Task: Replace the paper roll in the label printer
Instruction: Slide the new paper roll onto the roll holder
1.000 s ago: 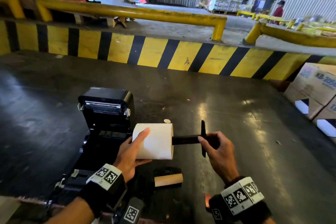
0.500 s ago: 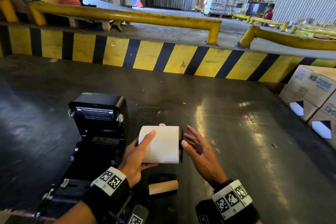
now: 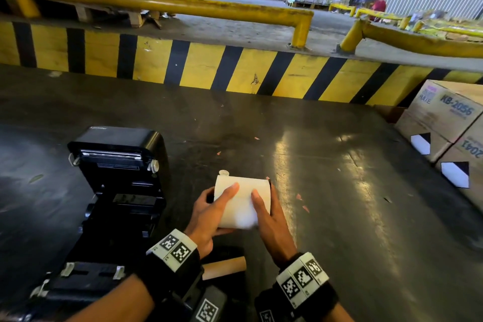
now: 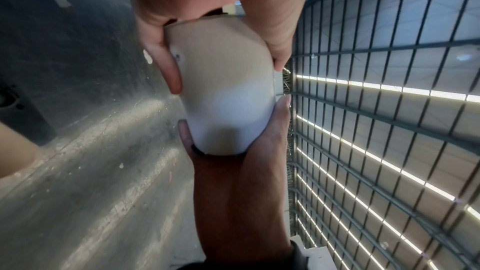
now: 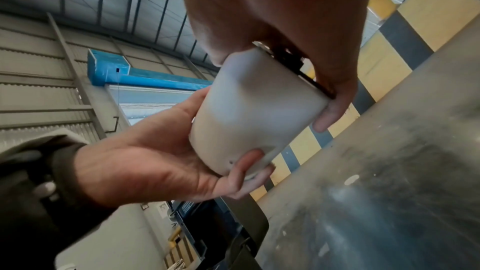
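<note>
A white paper roll (image 3: 241,201) is held above the dark floor, to the right of the black label printer (image 3: 117,180), whose lid stands open. My left hand (image 3: 209,213) grips the roll's left end, thumb on top and fingers underneath. My right hand (image 3: 266,213) grips the right end, where the black spindle flange (image 5: 309,78) sits flush against the roll. The wrist views show the roll (image 4: 226,98) (image 5: 254,114) clasped from both sides. An empty brown cardboard core (image 3: 224,266) lies on the floor below my hands.
A yellow-and-black striped kerb (image 3: 235,70) runs across the far side, with yellow rails (image 3: 167,5) above it. Cardboard boxes (image 3: 449,117) are stacked at the right. The printer's front part (image 3: 78,282) lies near my left forearm. A person in red (image 3: 379,2) is far off.
The black spindle went fully into the roll, its flange now against the roll's right end. My right hand let go of the spindle, opened, then took hold of the roll's right end.
</note>
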